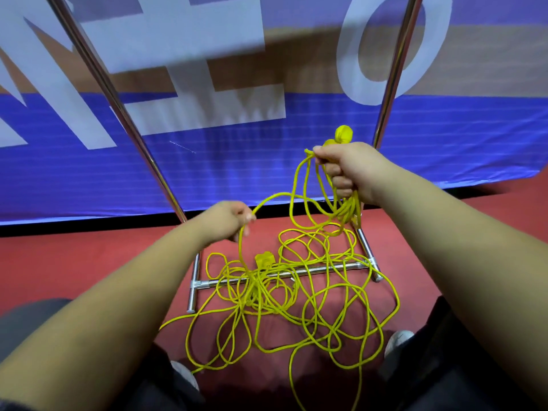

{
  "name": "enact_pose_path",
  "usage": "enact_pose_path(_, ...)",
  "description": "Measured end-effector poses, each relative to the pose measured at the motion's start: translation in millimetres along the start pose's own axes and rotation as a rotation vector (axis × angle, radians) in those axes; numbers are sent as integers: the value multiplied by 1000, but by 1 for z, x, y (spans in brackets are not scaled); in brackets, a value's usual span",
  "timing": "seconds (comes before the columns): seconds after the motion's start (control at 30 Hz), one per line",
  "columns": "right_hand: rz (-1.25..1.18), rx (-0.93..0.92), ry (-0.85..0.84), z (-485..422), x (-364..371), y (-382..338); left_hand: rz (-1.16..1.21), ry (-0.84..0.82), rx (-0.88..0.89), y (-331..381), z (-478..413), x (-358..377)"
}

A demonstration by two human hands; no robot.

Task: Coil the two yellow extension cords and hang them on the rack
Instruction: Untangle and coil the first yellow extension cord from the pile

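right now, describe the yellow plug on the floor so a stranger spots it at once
Find the chrome rack's base bar on the red floor. The plug lies just behind it, in the tangled cord. The other plug sticks up above the right hand.

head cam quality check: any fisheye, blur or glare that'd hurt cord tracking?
Head view: strong wide-angle stretch, the rack uprights splay outward toward the top. The banner lettering is soft, while the yellow cords on the floor read sharp. There are glare streaks along the chrome uprights. Lighting is even and shadows faint. The left hand is slightly soft, the right hand crisp.
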State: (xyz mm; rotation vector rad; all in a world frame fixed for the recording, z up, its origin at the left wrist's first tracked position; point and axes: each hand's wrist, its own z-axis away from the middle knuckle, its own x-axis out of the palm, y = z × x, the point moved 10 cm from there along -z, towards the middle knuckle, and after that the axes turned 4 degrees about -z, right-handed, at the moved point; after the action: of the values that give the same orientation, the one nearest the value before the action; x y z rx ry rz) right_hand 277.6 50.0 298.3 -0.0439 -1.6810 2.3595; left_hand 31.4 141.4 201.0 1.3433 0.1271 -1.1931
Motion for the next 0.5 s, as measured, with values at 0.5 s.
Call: enact_pose_path(0.5,233,-95,-32,7,33,5,616,370,0,117,33,-103)
